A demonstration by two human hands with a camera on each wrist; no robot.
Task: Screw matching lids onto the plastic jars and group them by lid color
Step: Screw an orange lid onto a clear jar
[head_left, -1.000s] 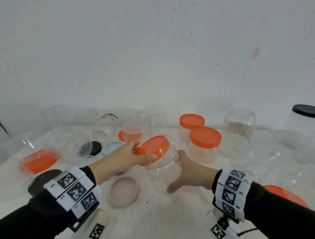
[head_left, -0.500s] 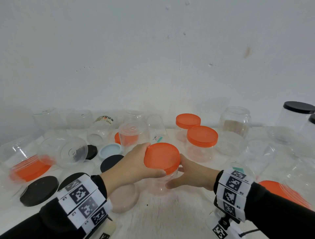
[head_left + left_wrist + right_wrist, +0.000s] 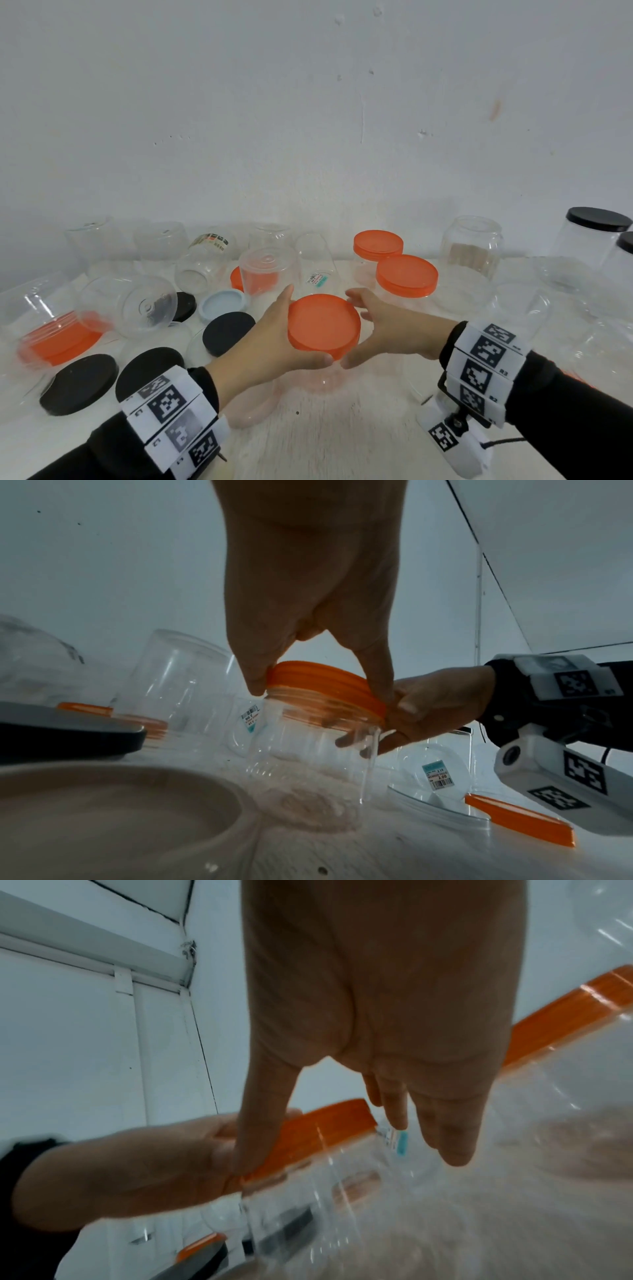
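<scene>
- Orange lid (image 3: 323,325), tilted 1 second ago, is now sitting flat on the clear jar (image 3: 308,772).
- Left hand (image 3: 270,342) is gripping its rim at 9 o'clock, likely starting to screw.
- Right hand (image 3: 394,329) is bracing the jar at 3 o'clock, fingers relaxed.

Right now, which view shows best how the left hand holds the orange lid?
Left wrist: the left hand pinches the orange lid by its rim, over the jar. Head view shows the lid's top, hiding the grip. Right wrist view is blurred, partly blocked by the right hand.
</scene>
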